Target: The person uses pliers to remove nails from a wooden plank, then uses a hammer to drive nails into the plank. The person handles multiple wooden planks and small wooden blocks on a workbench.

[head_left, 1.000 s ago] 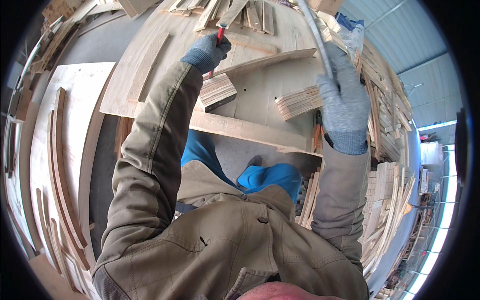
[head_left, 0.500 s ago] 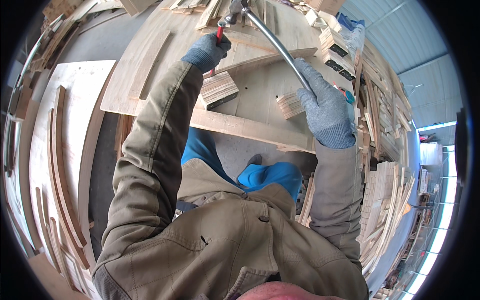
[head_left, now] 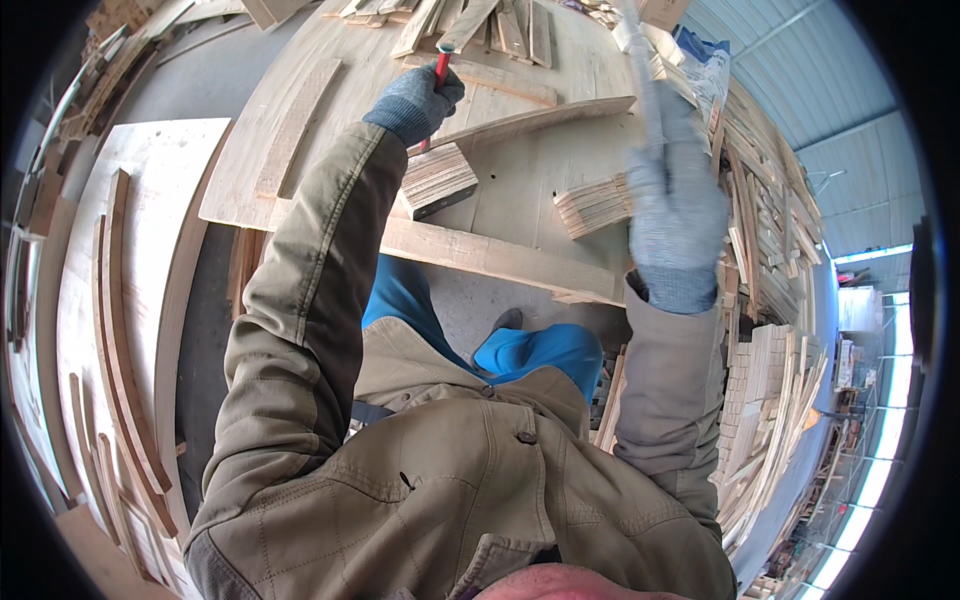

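My left hand [head_left: 415, 98], in a grey knit glove, is closed around a red-handled tool [head_left: 442, 68] with a metal-capped top. The tool stands almost upright, and its lower end comes down at the back edge of a block of layered wood strips [head_left: 438, 182]; the tip is hidden. To the right, my gloved right hand [head_left: 680, 200] is smeared by motion. It grips a hammer [head_left: 652, 110] whose shaft rises toward the upper edge; its head is too blurred to make out. A second layered wood block [head_left: 592, 207] lies just left of that hand.
Both blocks rest on a wide plywood worktable [head_left: 530, 210]. Behind them a thin board [head_left: 545, 122] lies across it, with loose wood strips [head_left: 480, 25] at the far end. Stacked timber [head_left: 765, 220] lines the right side. A pale panel [head_left: 150, 220] with long strips stands left.
My right hand has swung the hammer up and to the right, away from the top of the red-handled tool. My left hand holds the tool in nearly the same place.
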Available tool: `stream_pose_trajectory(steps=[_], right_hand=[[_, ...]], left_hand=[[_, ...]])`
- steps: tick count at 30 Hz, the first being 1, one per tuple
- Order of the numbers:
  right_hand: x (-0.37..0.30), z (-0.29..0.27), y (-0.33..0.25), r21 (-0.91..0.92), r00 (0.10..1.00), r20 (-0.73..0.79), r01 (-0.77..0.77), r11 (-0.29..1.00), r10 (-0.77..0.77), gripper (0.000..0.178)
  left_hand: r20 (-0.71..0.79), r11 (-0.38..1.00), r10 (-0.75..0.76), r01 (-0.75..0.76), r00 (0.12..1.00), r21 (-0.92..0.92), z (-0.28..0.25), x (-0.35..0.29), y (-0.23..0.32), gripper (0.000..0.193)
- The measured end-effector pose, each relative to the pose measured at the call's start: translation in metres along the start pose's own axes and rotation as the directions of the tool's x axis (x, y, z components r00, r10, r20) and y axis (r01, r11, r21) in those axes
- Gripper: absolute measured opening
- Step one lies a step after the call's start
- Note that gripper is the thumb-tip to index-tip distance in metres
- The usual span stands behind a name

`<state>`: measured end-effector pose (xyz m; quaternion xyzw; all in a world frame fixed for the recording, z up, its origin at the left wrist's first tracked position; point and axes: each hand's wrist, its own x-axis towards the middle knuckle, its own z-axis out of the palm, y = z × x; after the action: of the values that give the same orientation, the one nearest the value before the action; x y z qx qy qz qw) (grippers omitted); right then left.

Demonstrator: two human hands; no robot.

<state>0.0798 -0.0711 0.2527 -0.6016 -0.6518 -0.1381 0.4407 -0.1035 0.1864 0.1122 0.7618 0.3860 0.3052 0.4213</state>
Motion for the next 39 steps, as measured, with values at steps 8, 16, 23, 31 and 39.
stream_pose_trajectory(steps=[8,16,23,31,39], right_hand=[[-0.013,-0.004,0.001,-0.061,0.815,0.489,-0.326,0.944,0.313,0.057],[0.004,-0.005,0.001,0.135,0.995,-0.07,-0.068,0.988,0.078,0.057],[-0.007,0.007,-0.006,0.065,0.975,0.164,-0.16,0.985,0.147,0.058],[-0.01,-0.002,-0.004,0.034,0.865,0.427,-0.306,0.951,0.263,0.054],[0.015,-0.025,-0.015,0.261,0.934,-0.223,-0.221,0.94,0.281,0.056]], left_hand=[[-0.017,0.999,-0.01,0.01,1.0,-0.039,0.003,0.0,-0.012,0.024],[-0.029,1.0,-0.001,0.0,1.0,-0.018,0.002,-0.003,-0.005,0.021],[-0.014,1.0,-0.003,0.003,1.0,-0.021,0.002,0.0,-0.008,0.021],[-0.002,0.998,-0.057,0.057,0.998,-0.031,0.002,0.0,-0.016,0.024],[-0.018,1.0,-0.02,0.02,1.0,-0.025,0.001,-0.002,-0.013,0.022]])
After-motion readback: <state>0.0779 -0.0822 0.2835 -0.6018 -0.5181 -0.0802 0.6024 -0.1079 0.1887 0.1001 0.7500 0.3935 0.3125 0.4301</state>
